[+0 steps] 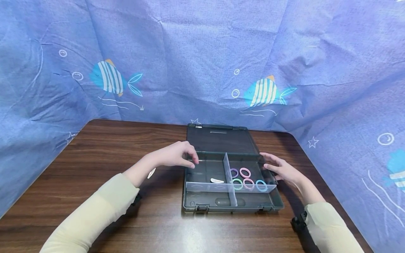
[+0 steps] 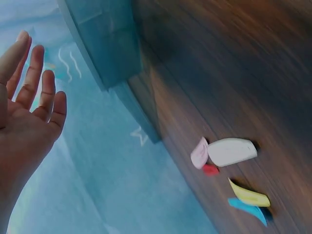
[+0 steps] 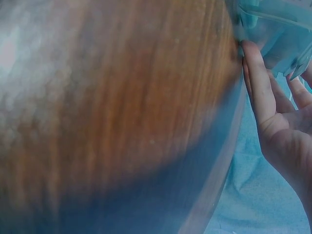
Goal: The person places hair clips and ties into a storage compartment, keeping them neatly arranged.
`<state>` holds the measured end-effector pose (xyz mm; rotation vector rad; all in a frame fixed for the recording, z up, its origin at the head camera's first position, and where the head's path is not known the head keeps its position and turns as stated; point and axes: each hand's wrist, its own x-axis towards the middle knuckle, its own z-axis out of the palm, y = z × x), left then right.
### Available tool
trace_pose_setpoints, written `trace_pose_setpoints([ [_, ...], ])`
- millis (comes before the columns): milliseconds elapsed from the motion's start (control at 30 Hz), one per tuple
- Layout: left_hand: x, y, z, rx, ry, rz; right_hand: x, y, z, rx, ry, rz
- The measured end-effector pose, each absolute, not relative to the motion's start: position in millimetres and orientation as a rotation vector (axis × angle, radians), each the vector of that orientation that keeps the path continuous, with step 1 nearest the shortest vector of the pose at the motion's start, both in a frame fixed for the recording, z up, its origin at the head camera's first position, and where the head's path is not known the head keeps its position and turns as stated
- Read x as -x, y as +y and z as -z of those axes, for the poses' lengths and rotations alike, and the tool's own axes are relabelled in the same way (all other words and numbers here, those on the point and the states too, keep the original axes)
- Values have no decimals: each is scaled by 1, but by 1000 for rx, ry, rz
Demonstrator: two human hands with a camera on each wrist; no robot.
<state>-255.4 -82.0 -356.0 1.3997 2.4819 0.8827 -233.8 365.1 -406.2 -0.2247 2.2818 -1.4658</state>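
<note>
A dark translucent divided box [image 1: 232, 209] lies with its lid back on the table. My left hand [image 1: 175, 154] hovers over its left edge, fingers loosely bent and nothing between them. Below it, a white hair clip [image 1: 217, 181] lies in the back left compartment. Several coloured hair ties, among them a pink one [image 1: 245, 172] and a blue one [image 1: 261, 186], lie in the back right compartment. My right hand [image 1: 284, 171] rests against the box's right side with fairly straight fingers; in the right wrist view its fingertips [image 3: 251, 48] meet the box wall.
Beyond my left forearm, the left wrist view shows a white clip [image 2: 232, 152], a pink one [image 2: 199, 153], a red piece [image 2: 210, 169], a yellow clip [image 2: 249, 195] and a blue one [image 2: 247, 210] on the wooden table [image 1: 152, 225]. A blue fish-print cloth [image 1: 202, 52] hangs behind.
</note>
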Motion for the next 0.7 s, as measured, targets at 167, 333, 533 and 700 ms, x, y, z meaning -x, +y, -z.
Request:
trace_pose_setpoints([
  [167, 255, -102, 354, -1398, 2527, -894, 234, 366, 406, 224, 2293, 1453],
  [333, 254, -120, 355, -1372, 2588, -907, 234, 366, 405, 221, 2296, 1449],
  [533, 253, -143, 360, -1254, 2613, -957, 233, 365, 406, 219, 2297, 1446],
  [700, 253, -164, 366, -1168, 2647, -987, 233, 365, 405, 216, 2297, 1443],
])
